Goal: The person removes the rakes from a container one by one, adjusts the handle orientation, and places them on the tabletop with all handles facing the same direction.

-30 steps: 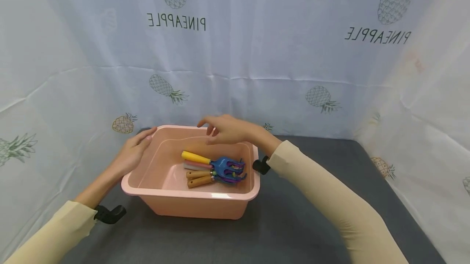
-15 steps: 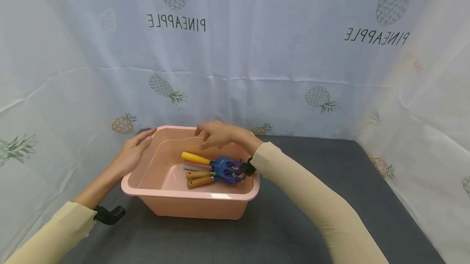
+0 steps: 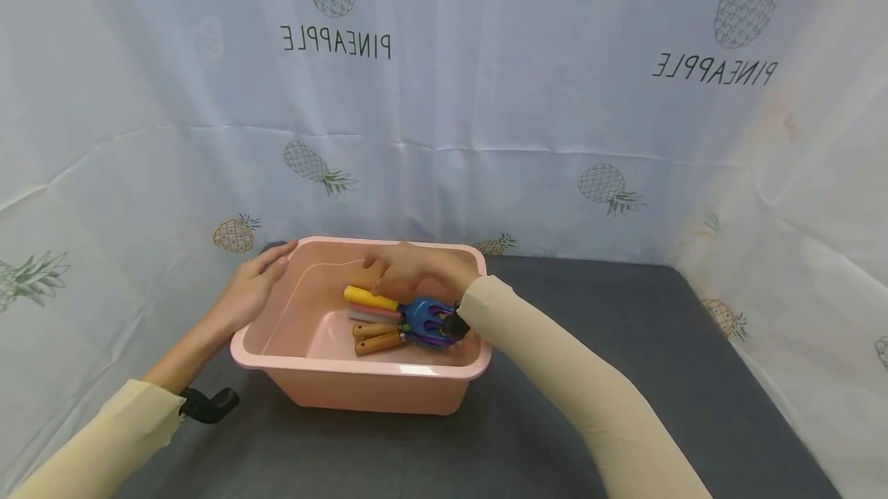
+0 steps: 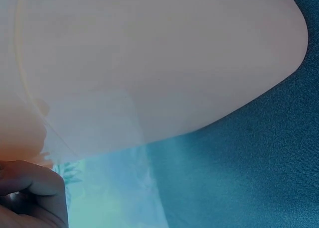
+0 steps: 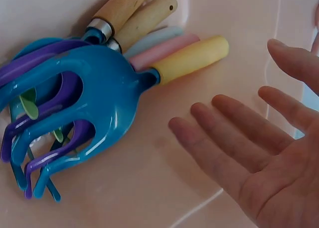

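Note:
A pink plastic basin point(image 3: 361, 389) stands on the dark table. My left hand point(image 3: 251, 291) holds its left rim; the left wrist view shows the basin's outer wall point(image 4: 164, 63) and part of that hand point(image 4: 35, 193). Inside lie several small hand rakes, stacked together, with blue point(image 5: 109, 98) and purple tines. Their handles are yellow point(image 5: 194, 58), pink, pale grey and wooden point(image 5: 149, 19), pointing left in the head view. My right hand point(image 3: 409, 264) is inside the basin near the back wall, above the yellow handle. Its fingers point(image 5: 224, 143) are spread, holding nothing.
The dark table point(image 3: 590, 329) extends right of the basin. A white cloth point(image 3: 486, 98) printed with pineapples hangs behind and along both sides. Black wrist bands point(image 3: 208, 405) sit on both wrists.
My right hand has moved down and slightly left into the basin, closer to the yellow handle. The left hand, basin and rakes have stayed in place.

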A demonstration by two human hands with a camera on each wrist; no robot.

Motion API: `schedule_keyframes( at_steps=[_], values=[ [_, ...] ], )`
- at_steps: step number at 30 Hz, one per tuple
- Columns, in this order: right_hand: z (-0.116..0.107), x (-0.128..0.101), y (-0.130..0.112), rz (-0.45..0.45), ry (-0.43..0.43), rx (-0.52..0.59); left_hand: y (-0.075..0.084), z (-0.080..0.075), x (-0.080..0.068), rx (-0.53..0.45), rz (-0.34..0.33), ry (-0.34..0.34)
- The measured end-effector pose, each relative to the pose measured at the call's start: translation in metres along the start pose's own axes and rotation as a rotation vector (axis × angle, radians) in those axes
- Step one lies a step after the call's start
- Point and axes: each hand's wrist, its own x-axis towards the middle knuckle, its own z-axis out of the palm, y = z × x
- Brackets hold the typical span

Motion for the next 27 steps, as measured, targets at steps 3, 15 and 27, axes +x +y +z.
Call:
schedule_keyframes(
  at_steps=[3,15,27],
  values=[
    [0.003,0.002,-0.002,-0.009,-0.004,-0.033,0.0,0.0,0.001,-0.009,0.007,0.001],
    [0.014,0.015,-0.005,0.031,0.013,0.115,-0.003,0.0,0.002,0.015,-0.002,0.011],
    [0.021,0.027,0.001,-0.033,0.002,-0.144,-0.003,0.001,0.001,0.018,-0.006,0.026]
  ],
)
